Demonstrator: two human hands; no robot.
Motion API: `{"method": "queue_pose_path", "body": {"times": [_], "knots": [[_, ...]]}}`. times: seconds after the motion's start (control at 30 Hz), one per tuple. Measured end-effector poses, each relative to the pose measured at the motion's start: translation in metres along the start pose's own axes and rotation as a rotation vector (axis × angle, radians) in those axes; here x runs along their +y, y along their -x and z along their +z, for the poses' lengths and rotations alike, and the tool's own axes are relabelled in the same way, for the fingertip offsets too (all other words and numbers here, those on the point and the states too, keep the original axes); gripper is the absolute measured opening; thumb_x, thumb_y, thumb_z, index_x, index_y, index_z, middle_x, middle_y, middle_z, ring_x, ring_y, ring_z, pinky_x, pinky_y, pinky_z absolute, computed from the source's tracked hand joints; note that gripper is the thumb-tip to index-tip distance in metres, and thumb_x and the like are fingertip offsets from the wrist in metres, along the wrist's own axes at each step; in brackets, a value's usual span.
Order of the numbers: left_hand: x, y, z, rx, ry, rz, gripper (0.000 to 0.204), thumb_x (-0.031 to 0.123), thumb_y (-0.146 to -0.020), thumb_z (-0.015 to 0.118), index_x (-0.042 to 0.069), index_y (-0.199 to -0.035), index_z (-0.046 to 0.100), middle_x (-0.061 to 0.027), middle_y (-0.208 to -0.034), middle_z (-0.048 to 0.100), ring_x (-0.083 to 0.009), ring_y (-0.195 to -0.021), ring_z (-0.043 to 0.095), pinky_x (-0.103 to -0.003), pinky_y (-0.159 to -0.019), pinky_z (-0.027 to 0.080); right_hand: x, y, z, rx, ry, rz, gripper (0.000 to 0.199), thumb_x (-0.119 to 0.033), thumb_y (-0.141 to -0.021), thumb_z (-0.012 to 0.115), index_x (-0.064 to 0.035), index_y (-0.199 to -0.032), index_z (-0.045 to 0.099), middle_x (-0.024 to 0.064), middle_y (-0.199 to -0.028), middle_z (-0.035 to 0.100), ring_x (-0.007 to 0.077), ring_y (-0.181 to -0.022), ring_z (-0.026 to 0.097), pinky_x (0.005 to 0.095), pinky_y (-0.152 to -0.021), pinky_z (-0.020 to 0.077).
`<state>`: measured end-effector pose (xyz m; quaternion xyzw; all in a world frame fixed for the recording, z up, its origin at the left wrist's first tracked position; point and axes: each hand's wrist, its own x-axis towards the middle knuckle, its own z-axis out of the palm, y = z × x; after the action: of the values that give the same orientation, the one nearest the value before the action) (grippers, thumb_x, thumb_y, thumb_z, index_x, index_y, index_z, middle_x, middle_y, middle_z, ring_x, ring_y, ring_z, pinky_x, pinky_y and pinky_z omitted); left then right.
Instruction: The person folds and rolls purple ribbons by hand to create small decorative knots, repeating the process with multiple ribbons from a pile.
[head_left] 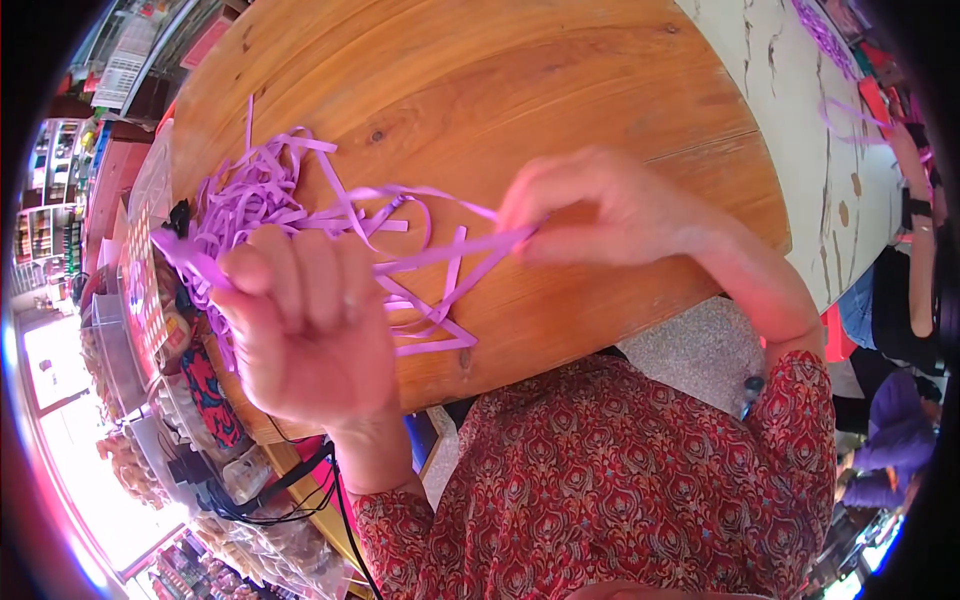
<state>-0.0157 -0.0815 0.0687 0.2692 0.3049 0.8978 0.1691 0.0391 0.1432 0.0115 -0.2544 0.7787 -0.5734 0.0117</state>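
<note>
My left hand (315, 315) is raised with its palm side showing, fingers curled, thumb pressed to the index finger on a purple ribbon (190, 255). The ribbon's end sticks out past the thumb. Farther right, my right hand (610, 205) pinches ribbon between thumb and fingertips and is slightly blurred. A taut purple strip runs from behind my left hand to those fingertips, and a looser strand arcs above it. Loose purple ribbons lie in a tangled pile (250, 190) on the wooden table, left of centre and partly behind my left hand.
The round wooden table (560, 90) adjoins a white marbled table (790, 130) on the right, which holds more purple ribbon (825, 40). Another person's arm (915, 220) is beside it. Plastic bags, boxes and black cables (275, 510) crowd the left edge.
</note>
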Motion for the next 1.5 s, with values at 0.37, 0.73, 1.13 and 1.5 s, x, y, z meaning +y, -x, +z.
{"method": "queue_pose_path", "body": {"times": [0.37, 0.73, 1.13, 1.5], "knots": [[0.029, -0.004, -0.081, 0.301, 0.095, 0.086, 0.018, 0.017, -0.095, 0.047, -0.001, -0.098, 0.053, 0.0047, -0.058, 0.021, -0.0077, -0.051, 0.019, -0.025, -0.050, 0.018, -0.013, 0.078, -0.063, 0.385, -0.188, 0.440, 0.016, -0.008, -0.087, 0.059, 0.0012, -0.099, 0.061, 0.0057, -0.087, 0.061, 0.0107, -0.081, 0.059, 0.0225, -0.071, 0.0473], [-0.047, -0.007, -0.026, 0.021, -1.666, 0.475, 0.052, 0.008, -0.078, 0.068, -0.005, -0.123, 0.047, -0.0186, -0.120, 0.052, -0.0326, -0.111, 0.049, -0.042, -0.094, 0.039, -0.014, 0.049, -0.037, 0.352, -0.014, 0.183, 0.018, -0.003, -0.089, 0.054, 0.0026, -0.104, 0.062, 0.0058, -0.085, 0.061, 0.0121, -0.083, 0.058, 0.0246, -0.077, 0.0462], [-0.076, 0.006, -0.015, -0.032, -1.075, -0.154, 0.003, 0.004, -0.083, 0.064, 0.001, -0.083, 0.063, -0.0028, -0.073, 0.053, -0.0110, -0.067, 0.049, -0.025, -0.058, 0.038, -0.021, 0.061, -0.050, 0.456, 0.438, 0.088, 0.020, 0.004, -0.078, 0.064, 0.0004, -0.097, 0.065, 0.0074, -0.080, 0.064, 0.0155, -0.073, 0.062, 0.0235, -0.063, 0.0473], [-0.093, 0.006, 0.003, -0.157, -1.198, -0.005, 0.025, 0.003, -0.083, 0.060, 0.000, -0.107, 0.056, -0.0116, -0.095, 0.058, -0.0218, -0.084, 0.055, -0.028, -0.075, 0.044, -0.010, 0.030, -0.021, 0.445, 0.566, -0.094, 0.019, -0.001, -0.072, 0.071, -0.0018, -0.090, 0.066, 0.0065, -0.076, 0.064, 0.0193, -0.069, 0.061, 0.0270, -0.060, 0.0468]]}}
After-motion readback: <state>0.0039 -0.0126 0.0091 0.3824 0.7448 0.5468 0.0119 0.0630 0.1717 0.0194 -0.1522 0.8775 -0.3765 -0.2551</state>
